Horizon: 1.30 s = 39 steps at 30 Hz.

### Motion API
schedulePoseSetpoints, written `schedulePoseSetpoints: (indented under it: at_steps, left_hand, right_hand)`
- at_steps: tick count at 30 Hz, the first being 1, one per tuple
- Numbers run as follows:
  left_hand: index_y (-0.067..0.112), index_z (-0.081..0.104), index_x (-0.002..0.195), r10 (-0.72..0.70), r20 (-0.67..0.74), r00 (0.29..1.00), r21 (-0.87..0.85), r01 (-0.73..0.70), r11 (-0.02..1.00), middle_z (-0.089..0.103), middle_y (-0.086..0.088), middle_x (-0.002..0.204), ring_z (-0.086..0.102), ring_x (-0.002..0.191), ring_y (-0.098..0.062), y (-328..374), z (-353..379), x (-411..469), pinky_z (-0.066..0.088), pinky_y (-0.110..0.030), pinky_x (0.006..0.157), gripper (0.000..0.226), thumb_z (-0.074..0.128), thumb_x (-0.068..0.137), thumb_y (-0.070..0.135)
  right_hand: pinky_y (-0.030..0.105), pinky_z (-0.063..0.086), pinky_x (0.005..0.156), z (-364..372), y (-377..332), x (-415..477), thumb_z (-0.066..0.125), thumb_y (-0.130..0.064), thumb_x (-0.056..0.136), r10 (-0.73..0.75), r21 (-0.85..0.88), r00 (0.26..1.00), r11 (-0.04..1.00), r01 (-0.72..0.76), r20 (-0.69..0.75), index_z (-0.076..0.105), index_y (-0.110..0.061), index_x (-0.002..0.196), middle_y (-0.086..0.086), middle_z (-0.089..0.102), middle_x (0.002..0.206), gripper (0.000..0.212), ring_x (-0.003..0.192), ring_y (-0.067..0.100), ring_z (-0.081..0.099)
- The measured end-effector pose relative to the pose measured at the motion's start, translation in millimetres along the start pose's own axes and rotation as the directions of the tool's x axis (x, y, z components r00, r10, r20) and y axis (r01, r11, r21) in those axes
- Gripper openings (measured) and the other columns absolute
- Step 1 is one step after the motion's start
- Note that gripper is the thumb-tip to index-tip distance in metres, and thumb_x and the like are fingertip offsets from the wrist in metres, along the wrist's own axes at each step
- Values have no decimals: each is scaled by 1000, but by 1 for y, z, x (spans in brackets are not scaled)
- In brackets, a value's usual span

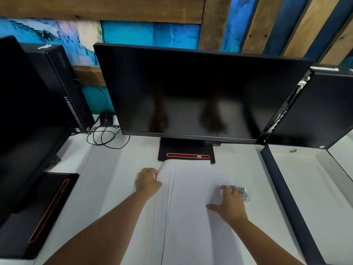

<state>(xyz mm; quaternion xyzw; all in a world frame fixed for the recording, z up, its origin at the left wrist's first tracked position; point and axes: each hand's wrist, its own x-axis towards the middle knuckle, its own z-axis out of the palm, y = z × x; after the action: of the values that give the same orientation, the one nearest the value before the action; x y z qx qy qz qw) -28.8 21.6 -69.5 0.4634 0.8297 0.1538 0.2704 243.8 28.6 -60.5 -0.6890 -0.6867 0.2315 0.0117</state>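
- The white paper sheets lie flat on the desk, at 6 o'clock from the monitor stand.
- The left hand, at the sheets' 10 o'clock corner, has its fingers curled and pinches the paper's edge.
- The right hand presses flat on the sheets, fingers spread, gripping nothing.
- A small silvery object, blurred, sits at that hand's 2 o'clock, just beside it.

Two hands, two monitors, one mouse
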Motion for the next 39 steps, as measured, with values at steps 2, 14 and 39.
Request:
schedulePoseSetpoints:
  at_steps: [2,14,39]
  left_hand:
    - [17,62,110,-34,-9,999,-44,34,998,52,-1,125,53,112,-23,0,2,0,45,-31,90,36,68,75,19]
    - [6,66,84,7,-40,999,-393,-22,919,59,-2,74,53,74,-18,-2,1,-12,37,-23,61,10,59,88,11]
    - [8,61,119,19,184,983,-735,125,666,66,-8,110,63,94,-22,1,2,-43,50,-30,83,29,56,91,0]
  right_hand:
    - [36,32,108,-1,-2,4,78,-54,64,31,4,999,1000,-31,17,37,-14,134,14,37,136,90,129,31,34]
    - [39,31,104,-11,-7,11,75,-61,61,52,-134,996,990,-43,66,34,-13,134,17,45,125,97,121,34,40]
    - [46,29,110,3,6,-12,88,-40,56,129,305,991,946,-111,-40,4,-14,149,18,28,149,128,138,35,25]
